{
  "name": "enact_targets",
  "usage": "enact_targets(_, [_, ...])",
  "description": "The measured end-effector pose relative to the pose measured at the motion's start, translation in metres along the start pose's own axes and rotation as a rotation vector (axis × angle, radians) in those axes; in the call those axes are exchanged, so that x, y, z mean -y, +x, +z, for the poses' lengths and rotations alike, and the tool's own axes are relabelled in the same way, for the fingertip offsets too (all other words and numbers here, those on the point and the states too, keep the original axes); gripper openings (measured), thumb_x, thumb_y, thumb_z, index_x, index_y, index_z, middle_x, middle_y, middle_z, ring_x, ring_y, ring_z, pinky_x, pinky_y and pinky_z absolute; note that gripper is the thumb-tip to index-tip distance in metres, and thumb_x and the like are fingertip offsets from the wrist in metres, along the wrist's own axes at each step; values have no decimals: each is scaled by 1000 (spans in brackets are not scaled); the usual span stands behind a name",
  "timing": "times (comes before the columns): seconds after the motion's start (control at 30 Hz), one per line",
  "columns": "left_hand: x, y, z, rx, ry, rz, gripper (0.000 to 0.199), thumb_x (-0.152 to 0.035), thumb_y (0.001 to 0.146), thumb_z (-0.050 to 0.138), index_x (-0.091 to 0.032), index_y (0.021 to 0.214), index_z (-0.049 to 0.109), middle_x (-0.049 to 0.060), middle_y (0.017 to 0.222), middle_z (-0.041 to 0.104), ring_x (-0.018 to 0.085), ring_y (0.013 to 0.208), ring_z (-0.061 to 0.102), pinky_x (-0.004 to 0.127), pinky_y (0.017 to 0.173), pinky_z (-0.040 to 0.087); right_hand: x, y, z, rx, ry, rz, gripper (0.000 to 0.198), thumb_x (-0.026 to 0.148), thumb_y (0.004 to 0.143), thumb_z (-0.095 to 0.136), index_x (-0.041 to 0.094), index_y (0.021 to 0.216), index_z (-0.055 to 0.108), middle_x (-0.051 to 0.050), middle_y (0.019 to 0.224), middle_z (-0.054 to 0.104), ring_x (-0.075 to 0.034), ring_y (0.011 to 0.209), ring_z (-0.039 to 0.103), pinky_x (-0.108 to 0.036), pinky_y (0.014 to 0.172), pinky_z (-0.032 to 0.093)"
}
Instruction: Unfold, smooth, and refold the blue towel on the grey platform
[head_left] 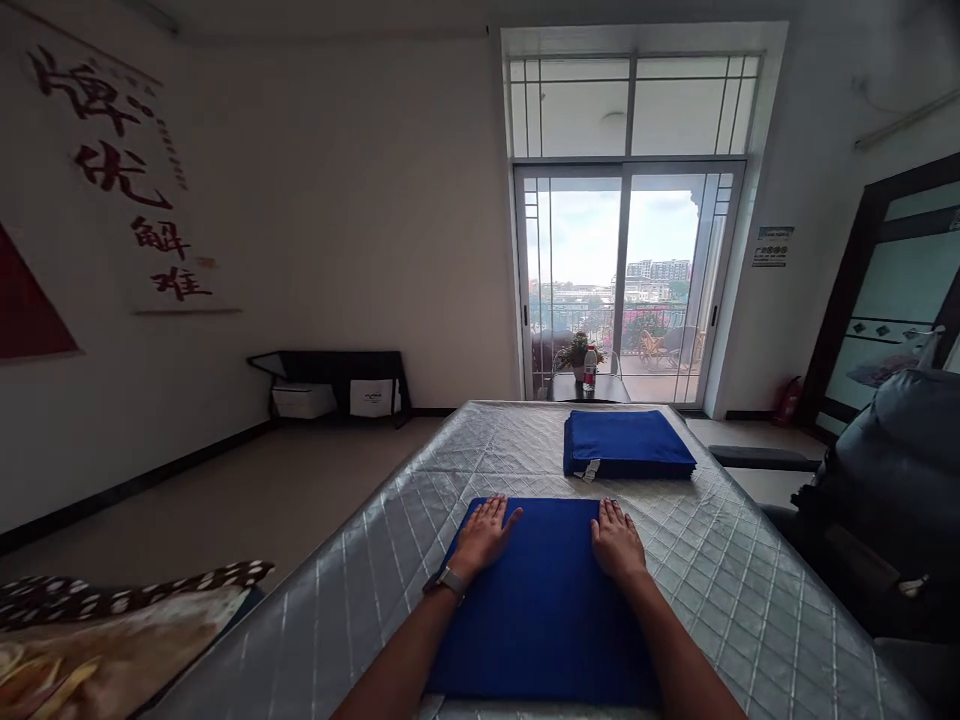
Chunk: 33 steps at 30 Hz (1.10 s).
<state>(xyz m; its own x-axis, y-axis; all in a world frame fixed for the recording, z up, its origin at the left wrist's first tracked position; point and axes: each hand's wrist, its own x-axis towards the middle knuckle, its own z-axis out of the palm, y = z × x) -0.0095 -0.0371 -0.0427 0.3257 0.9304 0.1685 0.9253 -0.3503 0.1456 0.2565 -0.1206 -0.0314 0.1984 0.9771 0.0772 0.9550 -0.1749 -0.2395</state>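
Note:
A flat blue folded cloth [551, 610] lies in front of me on the silver quilted table cover [352, 590]. My left hand [484, 535] rests flat on its far left corner, fingers extended and thumb apart. On the far right corner my right hand [618, 540] lies flat too, fingers pointing away from me. Neither hand grasps anything. Just beyond the right hand sits a neat stack of blue folded cloths [628, 438], with white tags hanging from its near left edge.
Past the table's far edge, a bottle [589, 369] and a potted plant [577, 352] stand on a small dark table [562, 388]. A patterned blanket [150, 630] is at lower left. Dark bulky furniture [892, 480] flanks the right side.

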Motion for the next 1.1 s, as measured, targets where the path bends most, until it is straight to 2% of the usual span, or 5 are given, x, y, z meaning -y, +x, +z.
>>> enact_targets(0.1, [28,-3,-4,-5,-12,-82,85,-64,98,3,-7,153,34,14,160,31,25,149,26,41,121,20,-1,1,1,15,-21,0,64,35,98,18,9,157,22,-7,164,19,-17,152,12,-36,121,6])
enact_targets(0.2, [38,-4,-3,-27,-29,-116,89,-66,97,2,-4,153,32,15,160,30,25,149,26,39,121,19,-2,3,2,22,-51,-5,64,36,98,18,9,157,21,-6,164,20,-17,152,11,-36,121,7])
enact_targets(0.73, [33,-8,0,-161,-134,-106,84,-65,97,12,-6,151,38,17,157,37,30,147,30,46,120,22,-3,9,5,28,-138,4,65,38,99,14,9,157,19,-7,165,18,-17,152,11,-37,122,12])
enact_targets(0.97, [32,-7,1,-154,-129,-122,84,-64,97,13,-3,151,37,18,157,36,30,147,29,45,120,21,-6,0,1,36,-162,-34,65,39,99,15,10,157,21,-7,164,19,-17,152,12,-37,122,14])
enact_targets(1.1, [34,-7,0,-156,-132,-113,82,-65,97,13,-8,152,36,15,157,37,30,148,29,46,119,22,-6,-8,7,35,-154,-30,66,41,99,15,8,157,21,-8,165,18,-18,152,10,-38,122,14])
